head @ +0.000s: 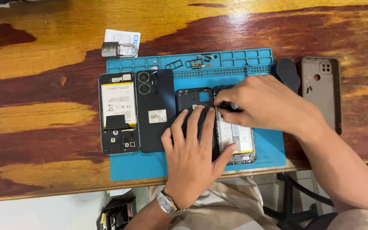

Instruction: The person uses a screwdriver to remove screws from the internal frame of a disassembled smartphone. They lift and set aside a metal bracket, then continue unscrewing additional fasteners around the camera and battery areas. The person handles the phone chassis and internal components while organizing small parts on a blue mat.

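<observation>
1. While the left hand [192,149] lies flat with its fingers spread wide, it presses down on a black phone cover [194,102] and the edge of the open phone [235,136] beside it. It grips nothing.
2. The right hand [265,104] is curled over the top of the open phone. Its fingertips pinch something small and dark there, but it is too hidden to tell what it is.
3. The open phone lies on a blue mat [141,166] near the front edge of the wooden tabletop [43,119]. Its white battery shows.
4. On the left side of the mat lies another opened phone [119,113], and just beside it lies a dark back cover [155,110].
5. Tiny parts sit in the little boxes along the top of the mat.
6. A silver padlock [118,49] rests on a white paper behind the mat.
7. A grey phone case [321,91] lies on the wood to the right, well apart from the hands.
8. A watch [167,203] is on the left wrist.
</observation>
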